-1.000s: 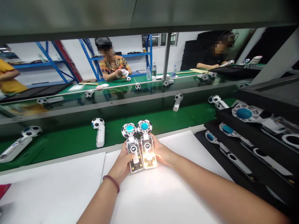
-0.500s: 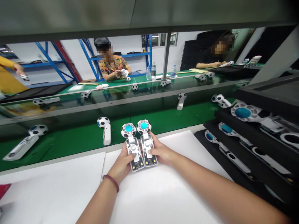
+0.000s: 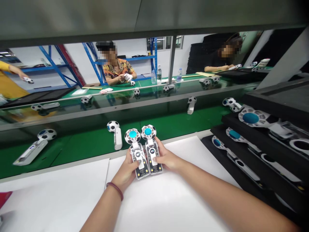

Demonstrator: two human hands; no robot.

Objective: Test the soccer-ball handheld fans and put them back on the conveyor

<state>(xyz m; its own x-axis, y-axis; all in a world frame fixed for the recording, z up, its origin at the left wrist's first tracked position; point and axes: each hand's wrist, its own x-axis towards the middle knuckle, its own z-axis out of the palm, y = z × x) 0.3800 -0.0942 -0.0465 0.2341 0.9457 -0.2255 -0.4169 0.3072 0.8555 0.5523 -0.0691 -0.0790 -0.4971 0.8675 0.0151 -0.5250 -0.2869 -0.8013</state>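
Green, flat, smooth-faced belt [image 3: 79,141] crosses the work area from side to side; all positions below refer to it. On the belt: 4 handheld devices with black-and-white football-patterned heads and white handles [image 3: 117,138], spaced well apart. Near side of the belt: matte white rectangular sheets [image 3: 55,196] cover the bench, with a seam between 2 of them. Right end, near side of the belt: black stepped trays [image 3: 296,91] carry further white devices with blue-centred heads.

Beyond the belt: a far green tabletop [image 3: 145,83] supports 3 clear plastic bottles [image 3: 159,75]. 3 people are located past the belt: 1 in yellow clothing [image 3: 15,83], 1 in an orange patterned shirt [image 3: 118,69] and 1 in black clothing [image 3: 216,59]. Blue metal shelving [image 3: 142,58] stands behind them. Above the belt: a wide grey overhead panel [image 3: 145,16].

Just before the near edge of the belt, over the white sheets, 2 transparent-handled devices with football-patterned, blue-centred heads [image 3: 154,162] are held side by side, heads toward the belt. Left hand [image 3: 127,167]: grasps the left unit, thumb on its white front panel; a dark red band [image 3: 117,190] encircles the wrist. Right hand [image 3: 167,158]: grasps the right unit, thumb likewise placed. Display characters are too small to read.
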